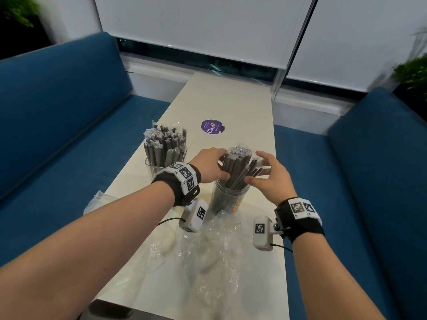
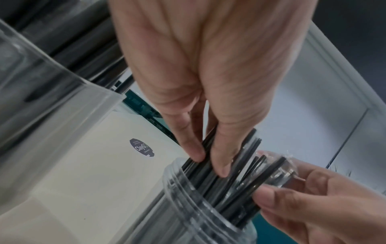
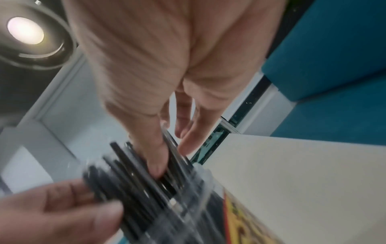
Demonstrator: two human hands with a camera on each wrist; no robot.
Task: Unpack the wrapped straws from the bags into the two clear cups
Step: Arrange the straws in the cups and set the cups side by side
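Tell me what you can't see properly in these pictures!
- Head view: small print on the purple sticker is too tiny to read.
- Head view: the base of the near cup is hidden by the left wrist camera and crumpled plastic bags.
- Right wrist view: the straws and the cup's yellow label are blurred.
- Left wrist view: the far cup is cut off by the edge.

This looks like a café or fast-food dining booth. A long, narrow cream surface (image 1: 231,100) runs between two blue upholstered benches (image 1: 69,112) facing each other, ending at a window with white roller blinds (image 1: 196,26) drawn down. A round purple "ClayGo" sticker (image 1: 211,127) is stuck on it. Green plants (image 1: 413,72) stand behind the benches, and a recessed ceiling lamp (image 3: 26,31) shines overhead.
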